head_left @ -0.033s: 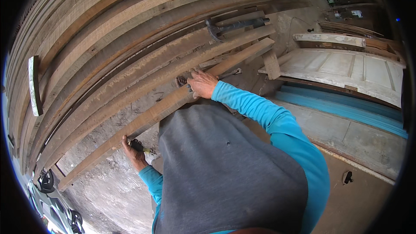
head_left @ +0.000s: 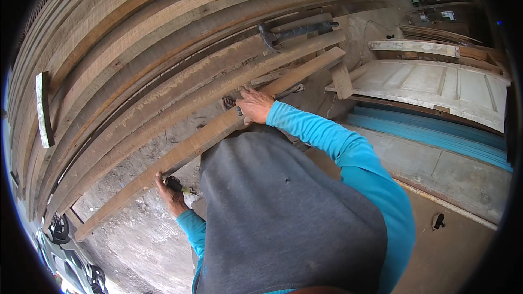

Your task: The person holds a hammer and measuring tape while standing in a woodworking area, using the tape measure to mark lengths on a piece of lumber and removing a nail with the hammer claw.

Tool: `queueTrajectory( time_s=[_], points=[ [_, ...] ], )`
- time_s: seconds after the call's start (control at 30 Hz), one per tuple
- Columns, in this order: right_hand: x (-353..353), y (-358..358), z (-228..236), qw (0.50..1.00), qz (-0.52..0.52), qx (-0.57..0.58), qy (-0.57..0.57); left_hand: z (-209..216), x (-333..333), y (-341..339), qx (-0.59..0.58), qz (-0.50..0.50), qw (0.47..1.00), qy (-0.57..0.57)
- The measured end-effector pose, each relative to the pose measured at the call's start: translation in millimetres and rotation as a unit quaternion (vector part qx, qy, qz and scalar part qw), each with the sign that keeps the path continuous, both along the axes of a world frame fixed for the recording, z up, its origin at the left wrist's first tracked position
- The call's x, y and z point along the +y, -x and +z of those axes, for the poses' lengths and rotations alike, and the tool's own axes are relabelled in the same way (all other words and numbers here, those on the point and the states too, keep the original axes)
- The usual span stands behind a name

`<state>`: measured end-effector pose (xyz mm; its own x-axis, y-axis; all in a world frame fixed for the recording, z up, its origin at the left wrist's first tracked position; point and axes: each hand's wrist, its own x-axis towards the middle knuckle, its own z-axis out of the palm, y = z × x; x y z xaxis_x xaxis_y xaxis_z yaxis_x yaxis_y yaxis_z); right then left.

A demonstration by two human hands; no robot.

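Observation:
A long wooden plank (head_left: 182, 155) slants from the lower left up to the right in front of me. My right hand (head_left: 256, 106) is closed over its upper middle, fingers bent across the top. A small dark piece shows at those fingertips, too little to name. Lower along the plank, my left hand (head_left: 171, 196) has its thumb up against the near edge. It is closed round a small black object (head_left: 174, 184) with a yellow-green tip, partly hidden by the hand. Beyond the plank, a hammer (head_left: 302, 32) with a dark handle lies on other timbers.
Long boards (head_left: 185, 22) are stacked across the far side. A short wood block (head_left: 43, 110) lies on them at left. To the right are a whitish panelled door (head_left: 425, 80) and blue boards (head_left: 430, 129). A motorcycle (head_left: 68, 261) stands at lower left. My grey-clad torso hides the middle.

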<state>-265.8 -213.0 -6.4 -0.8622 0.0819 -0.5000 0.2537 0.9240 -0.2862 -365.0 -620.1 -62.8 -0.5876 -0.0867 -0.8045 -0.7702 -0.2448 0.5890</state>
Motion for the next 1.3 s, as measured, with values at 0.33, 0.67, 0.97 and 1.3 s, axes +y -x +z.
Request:
queueTrajectory(
  time_s=[0.33,0.67,0.97,1.3],
  points=[
    [5,-5,-11,0.993,0.116,-0.006,0.007,-36,-21,-6,0.039,0.011,0.999,-0.021],
    [35,-46,80,0.993,0.066,0.094,0.025,86,26,-28,0.178,-0.034,0.983,0.023],
    [36,-38,165,0.964,-0.005,0.264,-0.036,196,48,48,0.247,-0.156,0.955,-0.049],
    [113,25,255,0.926,-0.059,0.347,-0.133,251,169,175,0.349,-0.182,0.916,-0.076]
  ],
)
